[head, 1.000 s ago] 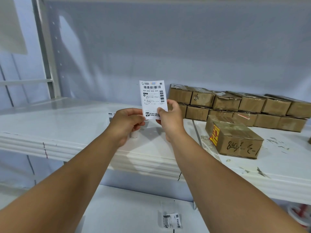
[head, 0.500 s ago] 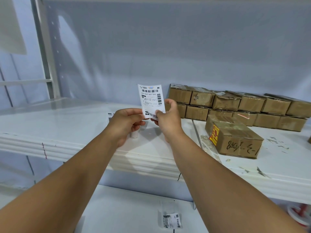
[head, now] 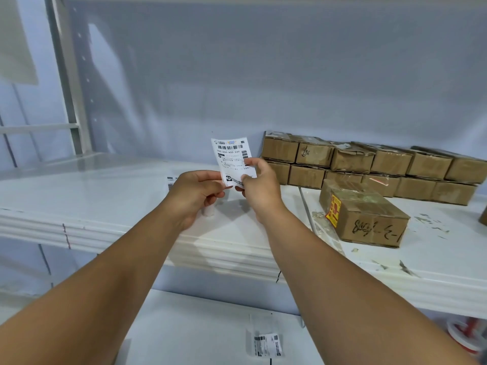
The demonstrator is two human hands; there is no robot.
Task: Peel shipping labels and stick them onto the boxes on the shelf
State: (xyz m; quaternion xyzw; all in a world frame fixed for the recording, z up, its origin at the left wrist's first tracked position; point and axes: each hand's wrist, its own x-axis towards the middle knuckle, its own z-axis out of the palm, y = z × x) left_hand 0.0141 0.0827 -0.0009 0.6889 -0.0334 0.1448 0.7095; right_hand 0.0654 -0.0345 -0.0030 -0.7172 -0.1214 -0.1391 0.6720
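**Label peel: grip check and technique notes**

The shipping label point(head: 230, 156) was held upright in the air above the white shelf point(head: 105, 196), printed face toward the camera. It sat just left of the stacked cardboard boxes point(head: 369, 164) and was not touching them.

The left hand point(head: 196, 196) pinched the label's lower left corner, fingers curled in on it. The right hand point(head: 261, 188) pinched the lower right edge, with its thumb point(head: 251, 162) lying across the printed face. Whether the backing had begun to part from the sticker could not be told.

Judgement: the step in hand was starting the peel at a bottom corner.

- One hand should hold the backing alone while the other lifts only the sticker layer.
- Flexing the corner back and forth should open the seam.
- A slow, low-angle pull would limit curling and tearing.
- Fingertips belong on the margin, off the adhesive and the barcode.

The lone box point(head: 363, 214) near the shelf's front looked the easiest target. Its top appeared glossy with tape, so firm pressure from the centre outward would probably be needed.
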